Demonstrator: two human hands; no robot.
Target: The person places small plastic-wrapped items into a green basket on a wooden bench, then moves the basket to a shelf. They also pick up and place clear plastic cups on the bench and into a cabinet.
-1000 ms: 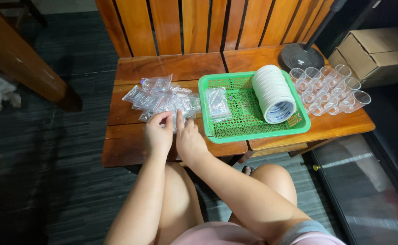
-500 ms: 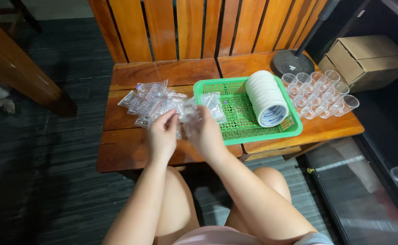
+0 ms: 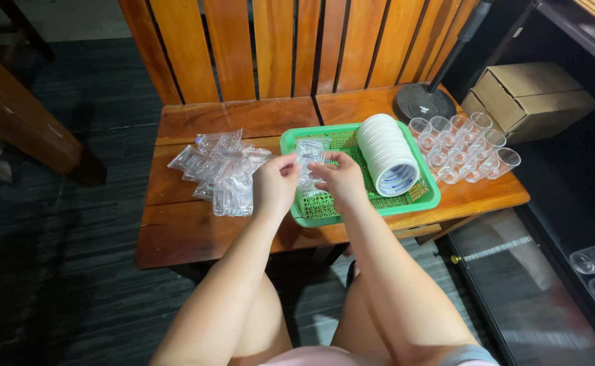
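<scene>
- Right now my left hand [image 3: 275, 186] and right hand [image 3: 341, 177] are both pinched narrow on one small clear plastic packet [image 3: 309, 154], held between my fingertips just above the near-left corner of the green basket [image 3: 324, 210].
- Best, I judge, to keep the grip light and at the edges — the film looks thin, so squeezing the middle could crush whatever is inside.
- Just left of my hands lies the pile of clear packets [image 3: 219, 171] on the wooden bench [image 3: 195, 234]; I would draw from its near edge so the heap stays put.
- Farther right, the stack of white lids [image 3: 387, 152] lies on its side in the basket, with the clear cups [image 3: 463, 146] beyond — well apart from my elbows.
</scene>
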